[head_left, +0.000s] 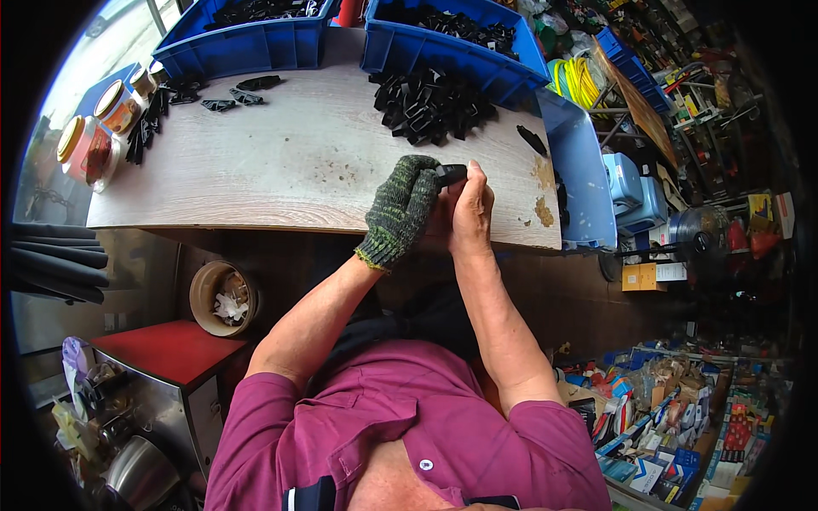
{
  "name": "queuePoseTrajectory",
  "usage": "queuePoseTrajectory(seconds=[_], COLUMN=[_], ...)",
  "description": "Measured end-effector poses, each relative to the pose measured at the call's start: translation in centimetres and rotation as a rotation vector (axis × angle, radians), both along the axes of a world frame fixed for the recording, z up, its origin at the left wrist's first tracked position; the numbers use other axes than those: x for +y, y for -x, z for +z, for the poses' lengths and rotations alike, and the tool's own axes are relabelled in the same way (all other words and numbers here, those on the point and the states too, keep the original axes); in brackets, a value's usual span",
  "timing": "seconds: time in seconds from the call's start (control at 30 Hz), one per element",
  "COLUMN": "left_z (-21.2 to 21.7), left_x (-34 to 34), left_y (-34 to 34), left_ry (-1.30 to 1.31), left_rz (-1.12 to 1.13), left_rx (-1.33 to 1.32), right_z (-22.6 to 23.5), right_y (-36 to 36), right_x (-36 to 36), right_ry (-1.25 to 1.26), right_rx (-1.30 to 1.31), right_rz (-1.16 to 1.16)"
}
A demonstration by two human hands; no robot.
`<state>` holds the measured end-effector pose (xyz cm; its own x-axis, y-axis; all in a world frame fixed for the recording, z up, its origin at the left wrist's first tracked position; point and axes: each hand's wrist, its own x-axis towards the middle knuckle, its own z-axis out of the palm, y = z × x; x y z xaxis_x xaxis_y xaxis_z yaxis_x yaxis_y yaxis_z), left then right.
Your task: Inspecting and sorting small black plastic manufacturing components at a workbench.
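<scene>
My left hand (403, 207) wears a dark green knitted glove and grips a small black plastic part (449, 174) above the near edge of the wooden table (281, 162). My bare right hand (470, 204) presses against the same part from the right, fingers curled around it. Both hands touch each other. A heap of similar black plastic parts (430, 106) lies on the table just beyond them.
Two blue bins (247, 47) (443, 51) with black parts stand at the table's far edge, a third blue tray (579, 162) at its right. Loose black pieces (158, 119) and lidded jars (106, 119) sit far left. A red-topped cabinet (170, 349) stands below left; cluttered goods lie right.
</scene>
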<state>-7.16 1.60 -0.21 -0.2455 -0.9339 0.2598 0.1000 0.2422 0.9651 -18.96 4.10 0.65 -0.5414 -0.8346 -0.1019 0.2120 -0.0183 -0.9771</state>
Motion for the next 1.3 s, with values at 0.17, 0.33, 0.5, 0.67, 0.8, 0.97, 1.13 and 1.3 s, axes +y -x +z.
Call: queuePoseTrajectory(seconds=[0.17, 0.33, 0.5, 0.67, 0.8, 0.97, 1.13, 1.3], left_z=[-0.1, -0.5, -1.4, -0.3, -0.5, 0.1, 0.0, -0.6], left_x=[0.2, 0.3, -0.5, 0.5, 0.2, 0.7, 0.7, 0.4], left_y=[0.3, 0.4, 0.8, 0.7, 0.2, 0.7, 0.8, 0.8], left_ry=[0.029, 0.016, 0.304, -0.123, -0.18, -0.138, -0.116, -0.071], left_rz=[0.013, 0.039, 0.078, -0.09, -0.094, -0.102, -0.102, -0.121], left_rx=[0.019, 0.051, -0.033, 0.273, 0.299, 0.156, 0.167, 0.114], right_z=[-1.0, -0.7, -1.1, 0.0, 1.8, 2.4, 1.4, 2.2], right_y=[0.1, -0.5, 0.0, 1.3, 5.3, 13.8, 15.0, 14.8], right_x=[0.0, 0.6, 0.5, 0.2, -0.4, -1.5, -2.0, -3.8], right_ry=[0.054, 0.145, 0.168, 0.122, -0.073, -0.009, -0.119, -0.243], right_rx=[0.091, 0.158, 0.112, -0.022, -0.257, -0.228, -0.079, 0.119], right_rz=[-0.01, 0.008, 0.032, 0.029, -0.154, -0.629, -0.426, -0.232])
